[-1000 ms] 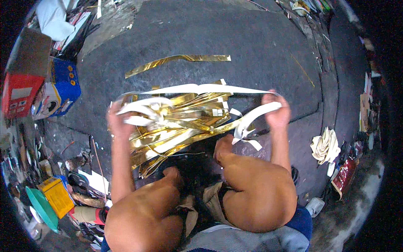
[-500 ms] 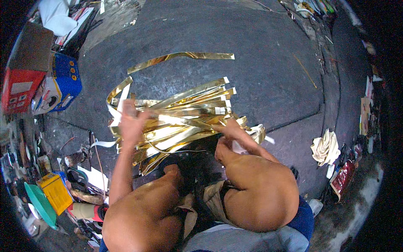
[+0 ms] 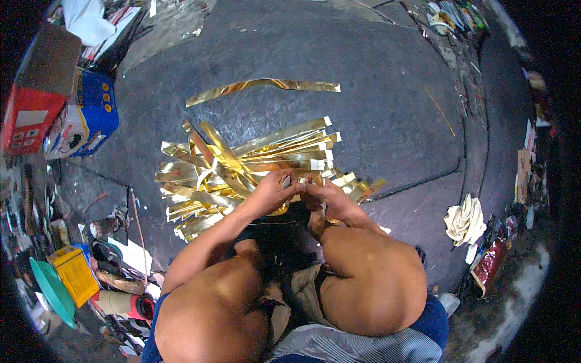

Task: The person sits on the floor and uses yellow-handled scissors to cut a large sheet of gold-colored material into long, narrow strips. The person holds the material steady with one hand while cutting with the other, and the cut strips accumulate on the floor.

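A pile of shiny gold strips with white undersides (image 3: 284, 158) lies on the dark floor in front of my knees. Above its near right part, my left hand (image 3: 272, 190) and my right hand (image 3: 328, 195) meet, fingers closed. Both pinch gold strips at the point where they come together; the exact ends are partly hidden by the fingers. Some strips curl up and trail to the left of my left hand, and others stick out past my right hand. One single gold strip (image 3: 263, 86) lies apart, beyond the pile.
Blue and red cardboard boxes (image 3: 97, 112) stand at the left. Lower left are a yellow box (image 3: 74, 275), a green lid-like piece (image 3: 51, 290) and assorted clutter. A crumpled cream cloth (image 3: 465, 221) and a red packet (image 3: 489, 263) lie on the right.
My left hand has moved right from the pile's left side to meet my right hand. Strips at the left have shifted and now curl upward over the pile.
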The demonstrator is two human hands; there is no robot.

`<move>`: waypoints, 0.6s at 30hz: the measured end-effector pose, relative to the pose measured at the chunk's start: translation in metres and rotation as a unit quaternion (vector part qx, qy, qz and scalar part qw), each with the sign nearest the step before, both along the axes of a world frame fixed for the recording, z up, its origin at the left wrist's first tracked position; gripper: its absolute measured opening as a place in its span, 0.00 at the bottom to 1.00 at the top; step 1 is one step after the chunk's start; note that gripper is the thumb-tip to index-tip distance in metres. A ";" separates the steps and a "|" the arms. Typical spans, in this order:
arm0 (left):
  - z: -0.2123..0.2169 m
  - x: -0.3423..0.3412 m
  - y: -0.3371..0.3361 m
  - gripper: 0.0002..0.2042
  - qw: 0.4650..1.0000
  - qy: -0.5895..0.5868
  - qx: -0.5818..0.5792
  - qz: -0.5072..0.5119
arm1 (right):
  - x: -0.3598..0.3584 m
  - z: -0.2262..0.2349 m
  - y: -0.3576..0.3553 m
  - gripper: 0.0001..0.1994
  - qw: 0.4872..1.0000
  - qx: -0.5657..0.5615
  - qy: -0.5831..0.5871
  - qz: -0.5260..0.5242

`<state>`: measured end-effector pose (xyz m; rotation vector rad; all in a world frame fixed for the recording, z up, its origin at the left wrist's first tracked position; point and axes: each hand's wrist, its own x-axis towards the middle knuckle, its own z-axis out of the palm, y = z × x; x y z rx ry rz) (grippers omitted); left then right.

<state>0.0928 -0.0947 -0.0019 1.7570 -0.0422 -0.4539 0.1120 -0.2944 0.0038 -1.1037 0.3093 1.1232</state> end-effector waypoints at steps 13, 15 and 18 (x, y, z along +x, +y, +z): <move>0.043 -0.003 0.013 0.09 0.992 -0.104 0.053 -0.054 | 0.024 0.029 -0.001 0.13 0.997 0.045 -0.046 -0.044; 0.043 -0.008 0.031 0.11 0.989 -0.012 -0.012 0.147 | 0.036 0.012 -0.010 0.15 0.970 0.092 -0.002 -0.224; 0.028 -0.001 0.130 0.17 0.790 0.146 -0.237 0.546 | 0.088 0.004 -0.068 0.17 0.871 0.153 0.038 -0.466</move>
